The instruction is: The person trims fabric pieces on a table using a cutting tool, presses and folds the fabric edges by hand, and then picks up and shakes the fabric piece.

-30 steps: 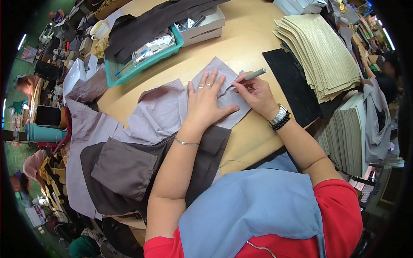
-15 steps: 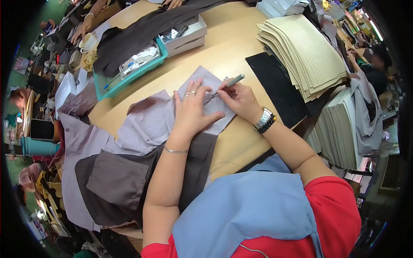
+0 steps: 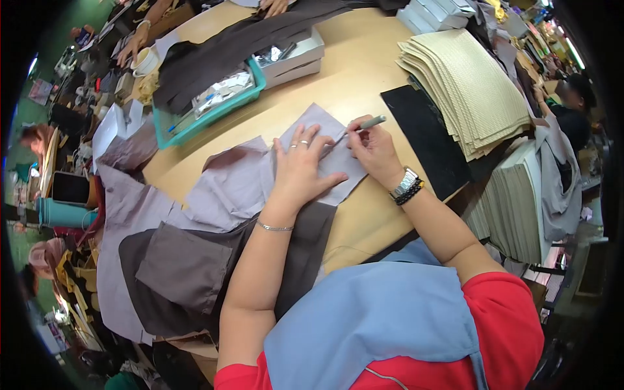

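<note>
Where the blue apron (image 3: 377,312) meets the bench (image 3: 351,71), a dark cloth with a pocket-like patch (image 3: 185,266) lies bunched beneath the left forearm, and just past it the left hand (image 3: 298,166) rests palm down on a pale mauve-grey cloth (image 3: 348,162), fingers spread, its grip loose and clasping nothing, only pressing the fabric to the bench. Beside it the right hand (image 3: 376,153) has its grip pinched around a grey pen-like tool (image 3: 372,122), tip end slanting down toward the cloth near the left fingers; whether the tip touches is too small to tell. The step in hand looks to be fine work at one spot on the flattened panel, and the next move seems to call for a firm left palm and a small, controlled stroke with the right. Beyond lie a black sheet (image 3: 422,136), a stack of quilted sheets (image 3: 471,91) and a teal tray (image 3: 257,91), with another person's hand (image 3: 276,6) at the far edge
</note>
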`<action>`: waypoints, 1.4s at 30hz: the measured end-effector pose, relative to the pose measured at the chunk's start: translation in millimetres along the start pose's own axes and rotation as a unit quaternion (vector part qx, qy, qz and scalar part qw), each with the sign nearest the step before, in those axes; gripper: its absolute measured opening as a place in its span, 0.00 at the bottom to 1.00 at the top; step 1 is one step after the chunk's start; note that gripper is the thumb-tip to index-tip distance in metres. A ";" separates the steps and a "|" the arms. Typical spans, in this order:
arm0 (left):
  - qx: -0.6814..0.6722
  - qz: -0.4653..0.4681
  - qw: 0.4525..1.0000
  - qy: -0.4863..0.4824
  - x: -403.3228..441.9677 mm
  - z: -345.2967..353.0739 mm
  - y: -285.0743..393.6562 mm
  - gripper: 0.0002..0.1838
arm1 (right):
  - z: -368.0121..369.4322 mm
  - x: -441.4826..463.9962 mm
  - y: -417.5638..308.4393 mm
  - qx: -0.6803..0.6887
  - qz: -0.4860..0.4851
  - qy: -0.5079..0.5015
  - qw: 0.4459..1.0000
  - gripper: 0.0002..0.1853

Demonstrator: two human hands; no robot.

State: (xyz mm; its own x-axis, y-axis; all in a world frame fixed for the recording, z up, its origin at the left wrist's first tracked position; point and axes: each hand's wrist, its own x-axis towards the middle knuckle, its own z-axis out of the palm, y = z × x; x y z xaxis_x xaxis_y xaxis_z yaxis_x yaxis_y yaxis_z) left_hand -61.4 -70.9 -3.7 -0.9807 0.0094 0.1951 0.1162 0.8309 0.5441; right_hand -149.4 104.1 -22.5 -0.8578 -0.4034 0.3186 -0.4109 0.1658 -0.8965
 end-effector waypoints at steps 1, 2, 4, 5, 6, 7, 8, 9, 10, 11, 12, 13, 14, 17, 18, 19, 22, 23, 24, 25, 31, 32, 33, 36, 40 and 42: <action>0.002 0.007 1.000 0.004 0.3 0.7 -0.4 0.37 | -0.7 0.7 0.5 -0.007 0.003 0.006 1.000 0.05; 0.005 0.007 1.000 0.003 0.5 0.1 -0.4 0.37 | -0.9 1.7 1.1 -0.007 0.001 0.008 1.000 0.05; 0.011 0.007 1.000 -0.002 0.7 -0.6 0.5 0.38 | -1.3 2.4 -0.2 -0.007 -0.001 0.015 1.000 0.05; 0.009 0.009 1.000 0.003 1.5 -0.7 0.7 0.39 | -1.3 3.6 -0.7 -0.014 -0.009 0.016 1.000 0.05; 0.006 0.009 1.000 0.005 1.3 -0.5 0.8 0.39 | -1.1 4.1 -1.1 -0.020 -0.015 0.017 1.000 0.05; 0.004 0.008 1.000 0.008 0.3 0.1 0.7 0.40 | -0.9 4.0 -0.8 -0.026 -0.021 0.018 0.999 0.05; 0.007 0.008 1.000 0.006 0.0 0.7 0.4 0.40 | -2.2 5.2 1.9 -0.050 -0.030 0.021 0.998 0.05; 0.010 0.009 1.000 0.005 0.1 1.3 -0.1 0.40 | -5.6 7.5 6.0 -0.073 -0.040 0.025 0.996 0.05; 0.013 0.010 1.000 0.004 0.1 1.8 -0.3 0.40 | -9.8 9.9 9.4 -0.097 -0.049 0.029 0.994 0.05; 0.011 0.009 1.000 0.003 -0.1 2.5 -0.8 0.40 | -15.8 12.5 12.2 -0.080 -0.011 0.032 0.996 0.04; 0.010 0.009 1.000 0.003 0.2 3.2 -1.8 0.40 | -22.3 16.4 11.7 -0.064 0.026 0.036 0.997 0.04; 0.009 0.009 1.000 0.003 0.5 3.4 -2.3 0.39 | -25.9 18.5 11.0 -0.047 0.063 0.039 0.996 0.04; 0.012 0.012 1.000 -0.002 0.4 2.9 -2.0 0.40 | -26.5 17.9 9.7 -0.017 0.064 0.049 0.997 0.04; 0.023 0.015 1.000 -0.005 0.6 0.9 -1.2 0.40 | -25.3 11.0 -0.1 0.061 0.063 0.042 0.995 0.05; 0.030 0.018 0.999 -0.003 0.1 1.2 -0.6 0.40 | -23.7 8.2 0.9 0.058 0.050 0.024 0.997 0.06; 0.038 0.022 0.999 -0.002 -0.7 1.4 0.1 0.41 | -21.0 5.4 2.1 0.055 0.037 0.008 0.998 0.06; 0.035 0.019 0.999 -0.009 0.2 -0.2 0.9 0.42 | -16.9 2.2 9.0 0.049 0.006 -0.015 0.999 0.07; 0.029 0.017 0.999 -0.009 0.7 -0.6 0.7 0.41 | -16.0 2.2 10.8 0.046 -0.005 -0.014 0.999 0.07; 0.022 0.015 1.000 -0.008 1.3 -0.8 0.7 0.41 | -15.8 2.8 11.5 0.043 -0.016 -0.015 0.999 0.07; 0.015 0.012 1.000 -0.008 0.6 -0.5 1.0 0.41 | -16.1 1.9 12.2 0.034 -0.019 -0.018 0.999 0.07; 0.020 0.008 1.000 -0.015 -0.3 0.4 -1.5 0.42 | -14.7 1.6 12.3 0.019 -0.035 -0.026 0.999 0.07; 0.016 0.007 1.000 -0.014 0.1 0.2 -1.5 0.42 | -15.1 1.8 11.7 0.018 -0.032 -0.028 0.999 0.07; 0.012 0.006 1.000 -0.014 0.3 -0.2 -1.1 0.42 | -15.2 1.6 11.5 0.018 -0.029 -0.031 0.999 0.07; 0.006 0.005 1.000 -0.013 0.1 -2.1 1.0 0.41 | -13.1 1.8 12.6 0.022 -0.034 -0.020 0.999 0.07; 0.018 0.024 1.000 -0.001 -0.6 -0.5 -0.4 0.40 | -13.5 2.1 9.9 0.025 -0.033 -0.001 0.999 0.07; 0.014 0.019 1.000 -0.003 -0.6 -0.4 0.4 0.40 | -13.1 2.1 9.6 0.032 -0.032 0.002 0.999 0.06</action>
State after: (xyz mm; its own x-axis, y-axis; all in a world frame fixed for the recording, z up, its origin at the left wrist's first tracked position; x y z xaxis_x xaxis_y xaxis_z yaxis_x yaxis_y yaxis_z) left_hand -60.7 -70.8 -3.2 -0.9765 0.0446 0.2109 0.1495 0.8451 0.5132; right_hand -159.2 116.7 -26.4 -0.8321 -0.4070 0.3768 -0.4441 0.0819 -0.8922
